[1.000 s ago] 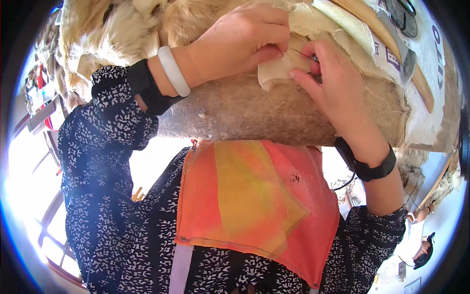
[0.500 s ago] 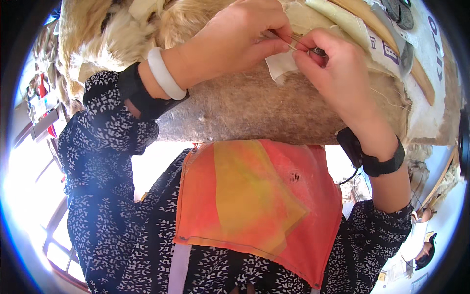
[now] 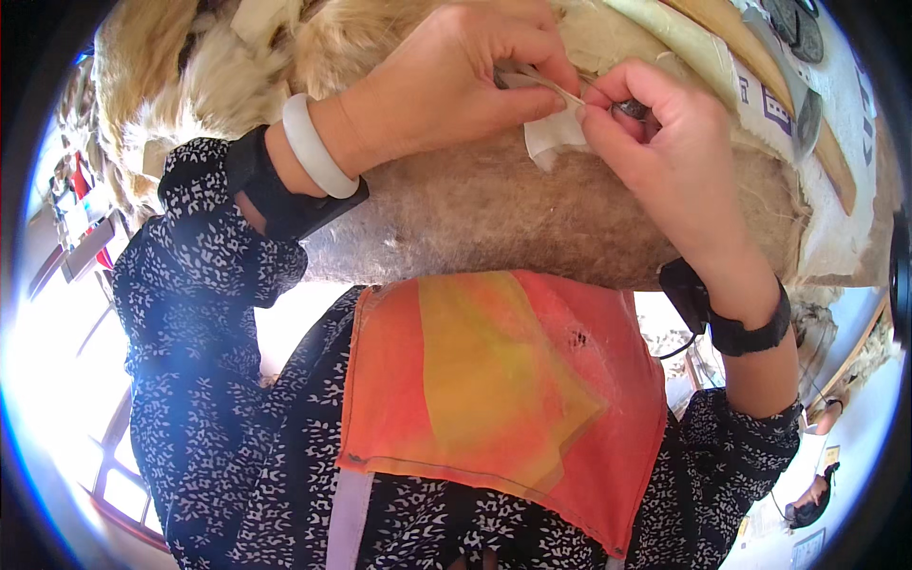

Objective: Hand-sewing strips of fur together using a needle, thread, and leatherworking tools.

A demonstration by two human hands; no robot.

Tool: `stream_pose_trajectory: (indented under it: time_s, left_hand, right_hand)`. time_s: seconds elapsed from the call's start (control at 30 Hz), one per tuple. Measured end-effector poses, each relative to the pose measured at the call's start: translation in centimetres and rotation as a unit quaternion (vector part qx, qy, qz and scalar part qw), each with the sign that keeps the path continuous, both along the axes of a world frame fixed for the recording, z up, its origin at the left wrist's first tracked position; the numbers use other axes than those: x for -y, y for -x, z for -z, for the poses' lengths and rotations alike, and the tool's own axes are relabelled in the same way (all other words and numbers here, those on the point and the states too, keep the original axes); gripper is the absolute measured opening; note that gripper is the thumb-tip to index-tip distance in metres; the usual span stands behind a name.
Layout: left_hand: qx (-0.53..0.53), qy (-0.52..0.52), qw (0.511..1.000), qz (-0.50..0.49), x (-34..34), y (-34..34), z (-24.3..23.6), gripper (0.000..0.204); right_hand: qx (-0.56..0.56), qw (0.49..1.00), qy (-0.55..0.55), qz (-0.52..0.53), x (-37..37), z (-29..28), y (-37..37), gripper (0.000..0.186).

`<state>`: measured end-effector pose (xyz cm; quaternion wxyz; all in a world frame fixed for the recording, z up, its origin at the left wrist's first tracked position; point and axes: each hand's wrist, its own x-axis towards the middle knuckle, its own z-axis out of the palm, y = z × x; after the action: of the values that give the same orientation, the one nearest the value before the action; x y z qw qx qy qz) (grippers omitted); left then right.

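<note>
Above the far part of a brown hide-covered surface [image 3: 475,214], my two hands come close together. My left hand [image 3: 475,81] is closed in a pinch on a thin pale strand [image 3: 556,87], which runs toward the right fingertips. Thumb and forefinger of my right hand [image 3: 670,142] are pressed together at the strand's other end. A small dark metallic piece, perhaps a ring or thimble, [image 3: 631,109] shows at the curled fingers of that hand. Below the fingertips hangs a whitish thin flap [image 3: 551,142]. Whether either hand touches it, I cannot tell.
Tan fur pelts [image 3: 218,85] heap at the far left. At the far right lie a curved wooden-handled tool with a grey blade [image 3: 807,119], a rolled pale sheet [image 3: 684,38] and dark grey objects [image 3: 796,28]. An orange and yellow cloth [image 3: 503,380] covers my lap.
My right hand has shifted slightly right and down, and the left fingertips have moved slightly with it. More of the strand shows at the left fingers. Both pinches stay closed.
</note>
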<state>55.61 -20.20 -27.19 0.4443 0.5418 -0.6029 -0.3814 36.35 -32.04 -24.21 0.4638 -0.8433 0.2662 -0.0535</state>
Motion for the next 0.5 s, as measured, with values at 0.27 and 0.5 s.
stream_pose_trajectory:
  time_s: [0.27, 0.5]
  left_hand:
    - [-0.044, -0.060, 0.997, -0.009, -0.3, -0.3, -0.1, 0.011]
    - [-0.035, -0.023, 0.999, -0.011, -0.5, -0.4, 0.4, 0.010]
  right_hand:
    - [0.043, 0.974, 0.194, -0.104, 1.0, -0.5, -0.7, 0.006]
    - [0.029, 0.963, 0.232, -0.131, 1.7, 0.4, -1.0, 0.007]
